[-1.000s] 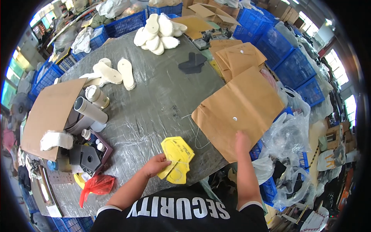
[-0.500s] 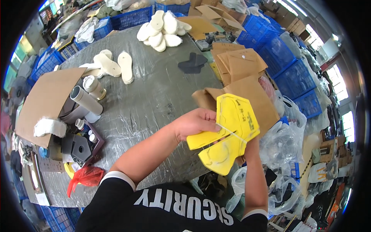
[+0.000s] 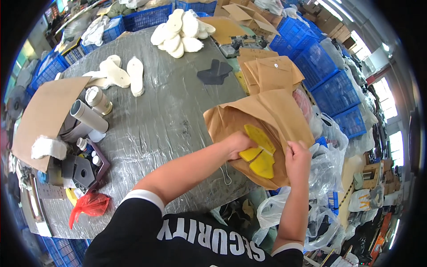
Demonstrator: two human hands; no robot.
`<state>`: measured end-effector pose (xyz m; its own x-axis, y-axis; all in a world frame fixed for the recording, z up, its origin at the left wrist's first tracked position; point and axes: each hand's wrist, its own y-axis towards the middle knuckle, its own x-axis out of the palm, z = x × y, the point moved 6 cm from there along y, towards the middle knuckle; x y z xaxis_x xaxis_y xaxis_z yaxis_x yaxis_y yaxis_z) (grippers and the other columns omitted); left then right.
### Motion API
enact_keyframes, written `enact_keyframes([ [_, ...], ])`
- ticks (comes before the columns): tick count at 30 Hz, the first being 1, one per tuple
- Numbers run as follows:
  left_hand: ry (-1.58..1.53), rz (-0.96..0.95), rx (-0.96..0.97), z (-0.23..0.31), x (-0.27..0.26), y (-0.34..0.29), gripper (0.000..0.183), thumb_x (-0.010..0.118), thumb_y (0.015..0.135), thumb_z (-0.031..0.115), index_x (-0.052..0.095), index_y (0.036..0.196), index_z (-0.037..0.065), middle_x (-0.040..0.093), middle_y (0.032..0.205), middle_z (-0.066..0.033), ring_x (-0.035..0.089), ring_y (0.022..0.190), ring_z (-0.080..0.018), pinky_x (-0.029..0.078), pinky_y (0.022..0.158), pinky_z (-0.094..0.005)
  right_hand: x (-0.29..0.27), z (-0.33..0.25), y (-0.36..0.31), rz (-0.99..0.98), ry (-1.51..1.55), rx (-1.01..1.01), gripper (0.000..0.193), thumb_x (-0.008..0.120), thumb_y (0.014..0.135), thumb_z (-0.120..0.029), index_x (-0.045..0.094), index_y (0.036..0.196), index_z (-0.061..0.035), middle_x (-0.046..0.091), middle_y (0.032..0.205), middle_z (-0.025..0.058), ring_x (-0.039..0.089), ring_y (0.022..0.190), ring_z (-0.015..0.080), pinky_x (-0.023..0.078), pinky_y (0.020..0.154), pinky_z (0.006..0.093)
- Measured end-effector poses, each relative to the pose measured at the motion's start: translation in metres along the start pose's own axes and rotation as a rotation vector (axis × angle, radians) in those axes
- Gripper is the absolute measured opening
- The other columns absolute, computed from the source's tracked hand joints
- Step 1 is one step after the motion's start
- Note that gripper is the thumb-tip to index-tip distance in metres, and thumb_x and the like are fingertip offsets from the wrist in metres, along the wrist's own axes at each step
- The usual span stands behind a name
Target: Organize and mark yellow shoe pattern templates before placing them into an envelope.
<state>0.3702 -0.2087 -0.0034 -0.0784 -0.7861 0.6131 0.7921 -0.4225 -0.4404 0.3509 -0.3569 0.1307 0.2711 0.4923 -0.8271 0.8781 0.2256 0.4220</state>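
My left hand (image 3: 240, 144) is closed on a bundle of yellow pattern pieces (image 3: 261, 165), flat cut-out shapes bound round the middle with a pale band. The bundle lies within the wide mouth of a large brown paper envelope (image 3: 284, 109). At the envelope's right edge, the paper is pinched by my right hand (image 3: 297, 158), holding the mouth apart. A thin pale string hangs below the envelope's left side. Beyond it, on the table's right edge, rests a stack of other brown envelopes (image 3: 273, 73).
Dark grey flat pieces (image 3: 215, 72) and a heap of white fluffy slippers (image 3: 180, 33) lie farther back on the table (image 3: 164, 111). At left stand two cups (image 3: 89, 116), a purple tray (image 3: 104, 164) and a red bag (image 3: 91, 205). Blue crates (image 3: 318, 55) and clear plastic bags (image 3: 327, 164) line the right.
The yellow bundle has gone from above the envelope into its mouth, still in my left hand. My right hand has moved up to the envelope's right edge, and the envelope now gapes toward me.
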Motion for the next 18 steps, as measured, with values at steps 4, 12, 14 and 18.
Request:
enact_keyframes([
  [4,-0.062,0.0,0.135,0.001,0.018,0.057,0.034,0.059,0.082,0.0,0.056,0.116,-0.002,0.062,0.109,-0.0137,0.061,0.102,-0.0262,0.054,0.077,-0.0341,-0.001,-0.046,-0.003,-0.03,-0.194,-0.158,0.014,0.056,0.075,0.001,0.061,0.089,0.002,0.054,0.077,0.0169,0.055,0.071,0.0353,0.045,0.062,0.0404],
  [12,0.682,0.047,0.469,0.006,0.008,0.073,0.036,0.06,0.081,0.001,0.056,0.117,0.002,0.062,0.113,-0.0123,0.061,0.102,-0.0263,0.053,0.078,-0.0342,0.022,-0.073,-0.05,-0.058,-0.086,-0.098,0.021,0.061,0.074,-0.007,0.06,0.094,-0.0017,0.055,0.081,0.0148,0.055,0.076,0.0348,0.045,0.065,0.0421],
  [14,0.883,0.069,0.55,-0.012,-0.017,0.052,0.036,0.06,0.081,0.002,0.056,0.117,0.003,0.061,0.113,-0.0119,0.061,0.102,-0.0264,0.052,0.078,-0.0342,0.031,-0.062,-0.054,-0.22,0.015,-0.07,0.028,0.063,0.075,-0.013,0.059,0.101,-0.0037,0.055,0.09,0.0152,0.055,0.085,0.0339,0.046,0.071,0.0407],
  [18,1.305,0.111,0.701,-0.033,-0.083,0.002,0.038,0.06,0.08,0.002,0.056,0.118,0.005,0.061,0.115,-0.0112,0.06,0.102,-0.0265,0.052,0.078,-0.0342,0.058,-0.014,-0.082,-0.478,0.237,-0.032,0.064,0.074,0.069,-0.03,0.049,0.124,-0.0078,0.048,0.122,0.0171,0.047,0.114,0.0331,0.041,0.091,0.0406],
])
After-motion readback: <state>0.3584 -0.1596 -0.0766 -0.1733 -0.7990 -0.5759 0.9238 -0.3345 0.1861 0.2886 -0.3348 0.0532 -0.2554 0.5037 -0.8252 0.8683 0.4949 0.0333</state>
